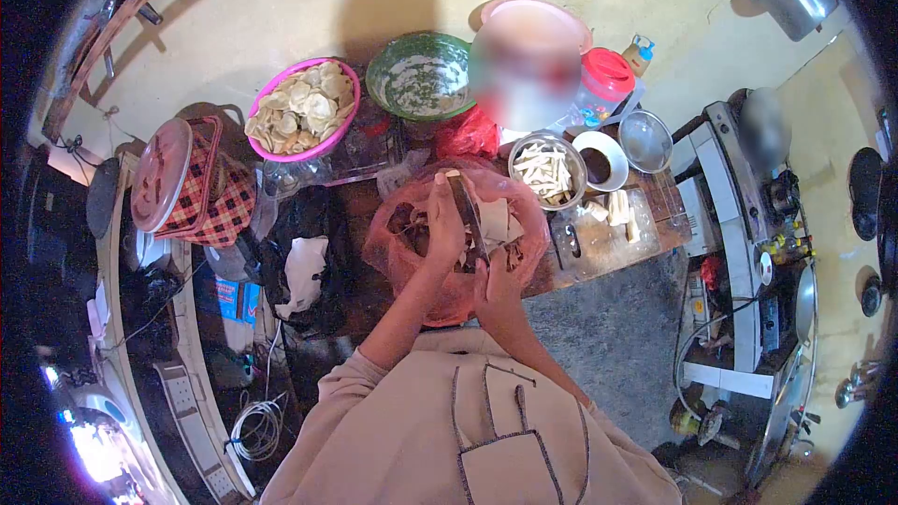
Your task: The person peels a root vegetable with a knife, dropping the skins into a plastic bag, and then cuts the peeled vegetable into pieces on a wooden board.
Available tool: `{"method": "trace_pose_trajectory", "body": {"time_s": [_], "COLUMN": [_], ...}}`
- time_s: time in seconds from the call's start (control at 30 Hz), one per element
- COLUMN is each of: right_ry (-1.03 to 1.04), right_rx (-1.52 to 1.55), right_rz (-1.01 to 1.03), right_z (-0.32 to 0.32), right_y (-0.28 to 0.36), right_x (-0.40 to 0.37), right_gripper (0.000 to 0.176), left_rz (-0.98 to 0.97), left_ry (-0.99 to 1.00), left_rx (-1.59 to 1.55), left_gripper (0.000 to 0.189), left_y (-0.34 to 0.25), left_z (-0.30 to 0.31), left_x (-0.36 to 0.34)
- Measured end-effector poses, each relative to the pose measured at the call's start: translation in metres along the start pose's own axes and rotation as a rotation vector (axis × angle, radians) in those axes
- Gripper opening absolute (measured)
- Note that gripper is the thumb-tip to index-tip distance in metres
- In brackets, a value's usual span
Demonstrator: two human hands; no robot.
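At left, a checked basket (224, 192) stands near a pink bowl (315, 149) of pale slices, before a yellow wall (271, 0); mid-picture, the left grip (446, 224) lies along a long dark thing (464, 210) slanting over an open red plastic bag (531, 252) on the table (672, 215), the right grip (496, 285) at its lower end, whether either is clamped I cannot tell; rightward, a steel bowl (579, 182) of white strips, a board (608, 248), grey floor (617, 318)

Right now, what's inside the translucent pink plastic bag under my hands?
Brown and pale scraps show inside the translucent pink plastic bag. Your left hand and right hand cover part of it; anything beneath the top layer is hidden.
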State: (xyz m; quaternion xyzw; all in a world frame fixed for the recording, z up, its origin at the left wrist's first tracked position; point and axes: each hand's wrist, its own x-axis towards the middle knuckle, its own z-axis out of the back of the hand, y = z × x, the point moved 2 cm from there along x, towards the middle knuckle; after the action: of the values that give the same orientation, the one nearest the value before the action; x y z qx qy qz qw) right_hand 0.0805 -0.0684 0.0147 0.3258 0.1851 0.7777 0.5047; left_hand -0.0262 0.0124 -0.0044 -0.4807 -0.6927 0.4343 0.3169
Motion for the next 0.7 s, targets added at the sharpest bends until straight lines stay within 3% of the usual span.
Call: {"method": "trace_pose_trajectory", "body": {"time_s": [0.1,0.23,0.4,0.5,0.53,0.63,0.67,0.7], "right_ry": [0.004,0.028,-0.123,-0.109,-0.077,-0.077,-0.183,-0.286], "right_rx": [0.002,0.221,-0.018,0.040,0.110,0.059,-0.133,-0.326], "right_rz": [-0.029,-0.095,0.002,-0.081,-0.136,-0.048,0.062,0.174], "right_z": [-0.001,-0.016,-0.006,-0.001,0.002,0.007,0.011,0.016], "right_y": [0.002,-0.008,0.002,-0.008,-0.013,-0.016,-0.011,0.000], "right_x": [0.002,0.002,0.008,0.027,0.034,0.041,0.040,0.037], "right_gripper": [0.023,0.021,0.020,0.020,0.020,0.024,0.026,0.028], "left_rz": [-0.056,-0.073,0.042,-0.208,-0.202,-0.023,-0.103,-0.057], "left_ry": [-0.006,-0.009,-0.011,-0.039,-0.001,0.010,-0.044,-0.052], "left_rx": [0.034,0.139,0.242,0.442,0.433,0.338,0.319,0.256], "left_gripper": [0.049,0.049,0.048,0.047,0.045,0.043,0.043,0.043], "left_y": [-0.007,-0.007,-0.007,0.025,0.022,0.011,0.010,0.012], "left_z": [-0.001,0.002,0.006,-0.004,-0.008,-0.008,-0.008,-0.006], "left_x": [0.000,0.003,0.003,-0.015,-0.022,-0.020,-0.015,-0.011]}}
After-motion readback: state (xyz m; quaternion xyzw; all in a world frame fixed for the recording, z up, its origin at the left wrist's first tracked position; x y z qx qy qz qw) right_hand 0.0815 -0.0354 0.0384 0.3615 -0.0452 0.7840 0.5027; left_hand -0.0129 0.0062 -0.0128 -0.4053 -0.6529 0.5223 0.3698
